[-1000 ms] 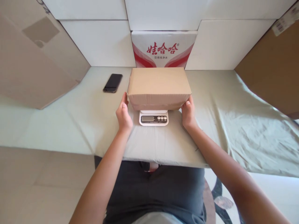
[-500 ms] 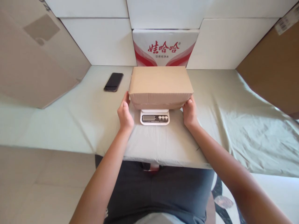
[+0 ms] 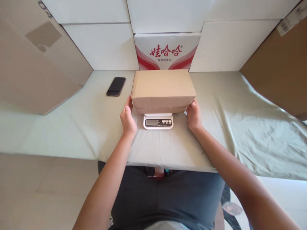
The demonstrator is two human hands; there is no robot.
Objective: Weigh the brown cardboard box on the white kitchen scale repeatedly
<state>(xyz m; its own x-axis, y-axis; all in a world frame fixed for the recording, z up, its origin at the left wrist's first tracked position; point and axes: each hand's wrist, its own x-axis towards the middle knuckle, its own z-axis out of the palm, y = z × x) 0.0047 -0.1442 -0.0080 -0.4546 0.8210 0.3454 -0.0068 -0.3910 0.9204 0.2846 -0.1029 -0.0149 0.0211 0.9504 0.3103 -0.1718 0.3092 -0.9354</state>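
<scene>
A closed brown cardboard box (image 3: 164, 84) sits over a white digital kitchen scale (image 3: 158, 126), whose front panel with a small display and three buttons sticks out toward me. My left hand (image 3: 128, 118) grips the box at its left side, thumb up and the other fingers partly hidden. At the lower right corner of the box, my right hand (image 3: 193, 114) holds it from the side, with fingers tucked partly under. No digits can be made out on the display. The box hides the scale's weighing plate, so I cannot tell whether its weight rests there.
A black smartphone (image 3: 116, 86) lies left of the box on the pale green cloth (image 3: 79, 127). White boxes (image 3: 100, 46) and a red-and-white printed carton (image 3: 167, 48) line the back. Large cardboard boxes stand at the left (image 3: 40, 70) and right (image 3: 275, 64).
The view has shifted slightly, so everything sits a little lower and to the left. Both hands keep the same hold on the box above the scale.
</scene>
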